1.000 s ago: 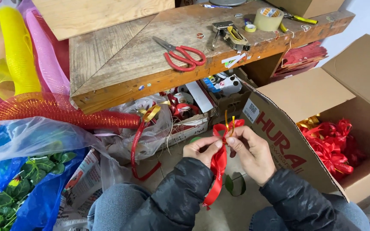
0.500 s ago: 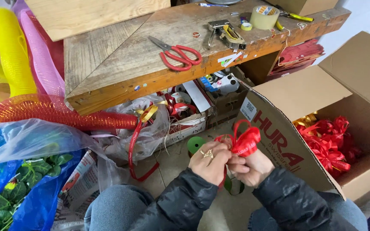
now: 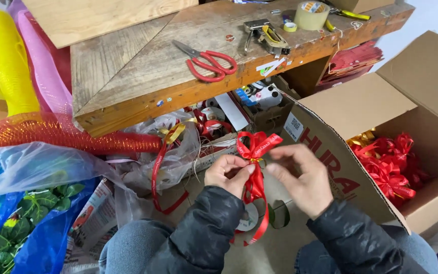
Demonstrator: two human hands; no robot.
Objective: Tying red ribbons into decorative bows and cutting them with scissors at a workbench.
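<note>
Fingers on red ribbon bow

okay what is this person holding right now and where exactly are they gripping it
A red ribbon bow. The left hand pinches it at the knot just below the loops; the right hand has its fingertips at that same tied middle. The tails hang free.

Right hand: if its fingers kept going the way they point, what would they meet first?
The right hand points left toward the red ribbon bow, so it would likely meet the bow's gathered middle first, then the left hand.
</note>
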